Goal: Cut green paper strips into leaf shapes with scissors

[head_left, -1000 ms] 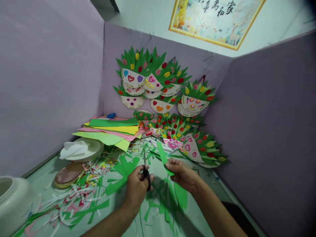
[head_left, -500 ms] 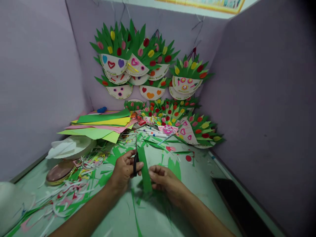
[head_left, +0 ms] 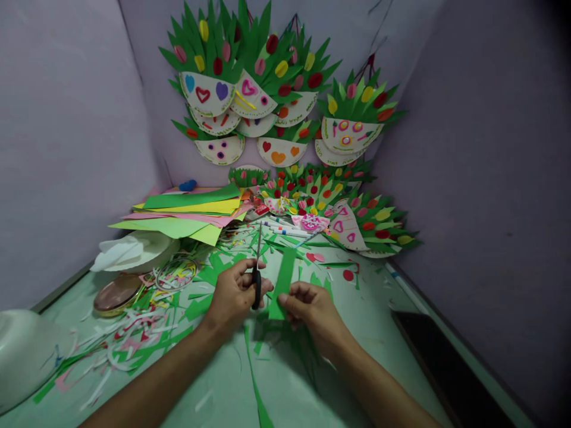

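Note:
My left hand (head_left: 238, 292) is closed around the black handles of a pair of scissors (head_left: 257, 276), whose thin blades point away from me. Pinched between the thumb and fingers of my right hand (head_left: 310, 306) is a green paper strip (head_left: 285, 270), held upright and tilted a little to the right. A small gap separates the strip from the scissors. Both hands are just above the table, over scattered green paper offcuts (head_left: 212, 270).
Coloured paper sheets (head_left: 187, 205) are stacked at the back left, near white paper plates (head_left: 136, 252). A round tin lid (head_left: 116, 294) lies among scraps. Paper-plate flower baskets (head_left: 207, 95) hang on the wall. A dark flat object (head_left: 441, 362) lies at right.
The green strip has moved away from my left hand, to the right, and now leans the other way. The view has tilted slightly downward.

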`<state>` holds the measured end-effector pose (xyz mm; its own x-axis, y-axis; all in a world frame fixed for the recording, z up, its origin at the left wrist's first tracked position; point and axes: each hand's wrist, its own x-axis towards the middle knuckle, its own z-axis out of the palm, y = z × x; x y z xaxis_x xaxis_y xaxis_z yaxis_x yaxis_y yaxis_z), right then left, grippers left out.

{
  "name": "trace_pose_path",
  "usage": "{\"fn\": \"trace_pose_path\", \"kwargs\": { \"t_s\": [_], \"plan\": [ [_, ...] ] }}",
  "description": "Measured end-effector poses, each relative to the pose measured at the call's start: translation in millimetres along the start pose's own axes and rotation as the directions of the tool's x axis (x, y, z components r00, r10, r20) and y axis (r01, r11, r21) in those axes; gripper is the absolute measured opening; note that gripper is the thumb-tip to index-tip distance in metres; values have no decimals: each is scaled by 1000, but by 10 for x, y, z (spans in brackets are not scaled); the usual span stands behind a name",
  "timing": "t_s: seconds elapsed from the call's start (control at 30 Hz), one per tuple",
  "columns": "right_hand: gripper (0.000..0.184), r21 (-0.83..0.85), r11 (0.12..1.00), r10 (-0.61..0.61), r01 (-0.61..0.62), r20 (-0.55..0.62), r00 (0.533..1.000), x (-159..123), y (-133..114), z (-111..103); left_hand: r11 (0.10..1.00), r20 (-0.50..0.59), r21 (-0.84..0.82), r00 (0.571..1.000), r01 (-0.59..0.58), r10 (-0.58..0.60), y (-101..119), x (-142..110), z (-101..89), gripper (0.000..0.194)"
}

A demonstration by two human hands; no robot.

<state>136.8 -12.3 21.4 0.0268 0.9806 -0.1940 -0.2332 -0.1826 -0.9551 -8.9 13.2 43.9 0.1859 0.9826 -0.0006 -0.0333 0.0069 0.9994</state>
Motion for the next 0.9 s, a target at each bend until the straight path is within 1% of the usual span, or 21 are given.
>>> {"fn": "trace_pose_path", "kwargs": {
  "t_s": [0.07, 0.1, 0.2, 0.27, 0.33, 0.4, 0.47, 0.6, 0.73, 0.9],
  "plan": [
    [33, 99, 991, -70, 84, -136, 988, 41, -52, -66, 999, 44, 28, 999, 20, -21, -6, 1, -18, 44],
    [34, 138, 983, -95, 122, -186, 978, 61, -80, -103, 998, 73, 50, 996, 42, -45, -23, 4, -23, 44],
    [34, 180, 965, -140, 193, -271, 952, 104, -143, -202, 983, 158, 167, 982, 72, -99, -129, 11, -15, 42],
    [33, 173, 958, -165, 229, -320, 933, 117, -159, -243, 963, 214, 268, 974, 21, -81, -220, 4, 0, 39],
    [32, 157, 954, -187, 256, -360, 914, 121, -162, -261, 928, 256, 367, 966, -69, -30, -300, -13, 11, 34],
    [34, 138, 950, -212, 279, -368, 905, 118, -162, -261, 877, 288, 462, 958, -135, -4, -352, -32, 14, 27],
    [36, 121, 946, -244, 301, -348, 905, 111, -167, -251, 827, 319, 535, 948, -175, -6, -370, -49, 11, 19],
    [37, 85, 936, -304, 342, -296, 905, 92, -178, -221, 766, 367, 602, 930, -225, -16, -346, -72, 6, 14],
    [35, 72, 925, -345, 374, -258, 902, 79, -163, -200, 752, 366, 613, 931, -243, 2, -317, -85, 13, 11],
    [39, 59, 932, -331, 358, -267, 905, 63, -147, -190, 771, 363, 593, 932, -231, 0, -299, -87, 29, 12]
  ]
}}
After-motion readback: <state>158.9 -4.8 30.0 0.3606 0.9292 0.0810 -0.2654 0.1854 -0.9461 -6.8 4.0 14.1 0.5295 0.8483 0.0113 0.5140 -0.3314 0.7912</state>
